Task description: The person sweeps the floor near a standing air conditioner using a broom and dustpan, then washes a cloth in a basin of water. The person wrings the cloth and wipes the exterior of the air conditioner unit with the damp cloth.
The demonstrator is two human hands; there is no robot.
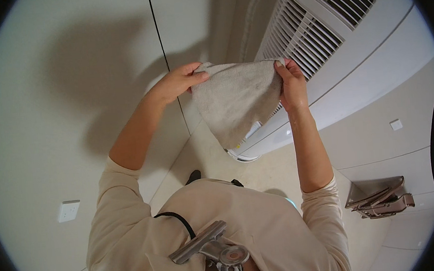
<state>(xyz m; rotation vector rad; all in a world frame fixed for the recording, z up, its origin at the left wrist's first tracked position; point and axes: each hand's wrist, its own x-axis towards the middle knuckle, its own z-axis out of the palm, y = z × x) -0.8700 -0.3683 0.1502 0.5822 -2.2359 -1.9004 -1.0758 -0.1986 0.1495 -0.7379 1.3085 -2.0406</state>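
Observation:
A grey-beige cloth [238, 95] hangs stretched between my two hands at about chest height. Its upper left corner is pinched by my left hand [180, 81], thumb on the near side. At the upper right corner, my right hand [292, 81] grips the fabric between thumb and fingers. The lower part of the cloth drops loosely to a rounded point. Behind it and to the right stands a tall white floor-standing air conditioner [334, 69] with slatted grilles; the cloth hides part of its lower body.
A pale wall [96, 106] with a dark vertical seam rises at the left and bears a socket [69, 211]. Another wall plate [396, 124] is at the right. A folded brown rack or stool [382, 200] rests low at the right. A metal clip [210, 247] sits on my shirt.

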